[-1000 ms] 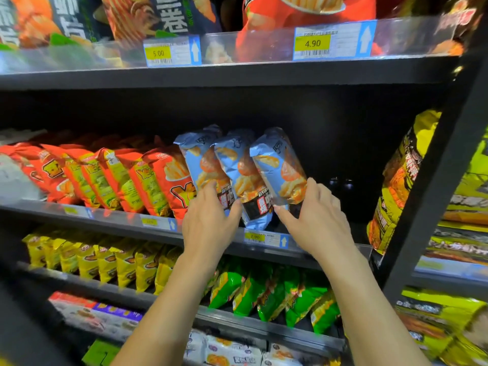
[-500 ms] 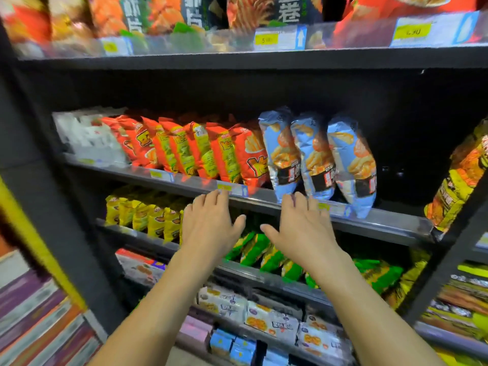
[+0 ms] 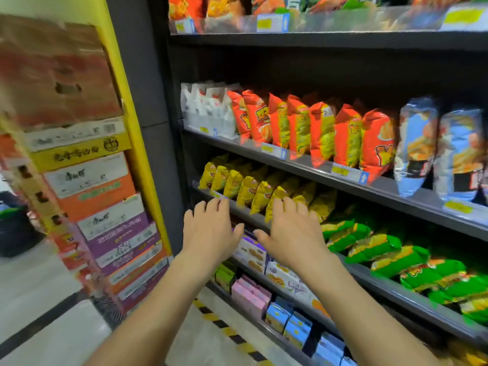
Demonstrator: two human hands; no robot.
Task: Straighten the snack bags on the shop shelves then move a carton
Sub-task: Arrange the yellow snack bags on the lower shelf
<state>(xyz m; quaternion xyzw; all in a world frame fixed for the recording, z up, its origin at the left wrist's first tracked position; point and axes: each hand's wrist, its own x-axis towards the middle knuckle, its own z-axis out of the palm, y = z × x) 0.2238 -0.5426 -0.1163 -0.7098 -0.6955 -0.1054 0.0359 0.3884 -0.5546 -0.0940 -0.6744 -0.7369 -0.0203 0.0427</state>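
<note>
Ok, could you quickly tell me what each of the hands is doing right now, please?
Left hand: open, fingers spread, holding nothing.
Right hand: open, fingers spread, holding nothing.

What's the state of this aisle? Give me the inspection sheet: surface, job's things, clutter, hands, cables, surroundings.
Surface: dark shelf edge, price tags along it.
Job's things: yellow snack bags in a leaning row; orange snack bags and blue snack bags above; green snack bags lying flatter; stacked cartons beside the unit.
Clutter: nothing seen.
Hands: left hand and right hand open, holding nothing, before the yellow bags.
Cables: nothing seen.
Surroundings: striped floor tape; image blurred.
</note>
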